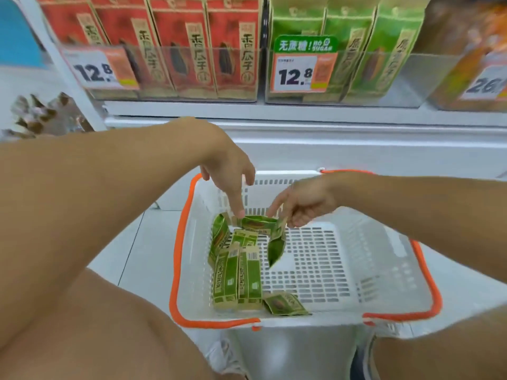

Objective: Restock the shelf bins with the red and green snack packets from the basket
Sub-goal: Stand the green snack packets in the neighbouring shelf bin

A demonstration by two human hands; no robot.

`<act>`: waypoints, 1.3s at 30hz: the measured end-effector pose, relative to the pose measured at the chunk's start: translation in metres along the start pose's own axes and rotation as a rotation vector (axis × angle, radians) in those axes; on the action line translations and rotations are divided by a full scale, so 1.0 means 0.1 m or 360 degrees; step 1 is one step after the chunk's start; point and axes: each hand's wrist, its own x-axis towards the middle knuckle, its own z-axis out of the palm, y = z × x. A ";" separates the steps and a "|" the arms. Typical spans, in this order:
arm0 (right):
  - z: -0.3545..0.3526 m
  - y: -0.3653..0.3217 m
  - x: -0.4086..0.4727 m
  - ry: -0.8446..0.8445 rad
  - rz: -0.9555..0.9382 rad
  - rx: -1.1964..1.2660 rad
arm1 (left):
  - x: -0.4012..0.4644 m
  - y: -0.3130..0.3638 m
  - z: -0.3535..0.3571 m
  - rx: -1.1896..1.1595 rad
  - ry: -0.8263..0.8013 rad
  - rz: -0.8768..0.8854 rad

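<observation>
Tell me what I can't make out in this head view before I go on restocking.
- Right hand: its curled fingers hide whether its grip has closed on the green packet.
- Bin on the far right: cut off by the frame edge; its contents and price tag are blurred.
- Small print on the packets in the basket: too small to read.
- Packets beneath the green pile: hidden by the ones on top.
</observation>
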 end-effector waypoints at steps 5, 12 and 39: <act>-0.58 -0.72 -1.30 0.0136 -0.0528 0.0777 | -0.09 0.21 -0.18 -0.0745 0.0532 0.0435; -0.94 -0.80 -2.15 0.0895 -0.1141 0.0517 | -0.23 0.74 -0.63 -0.2048 0.1009 0.0859; -2.59 -0.65 -2.36 0.2645 -0.1558 -0.1009 | 0.58 1.07 -2.27 0.0216 0.1782 0.0114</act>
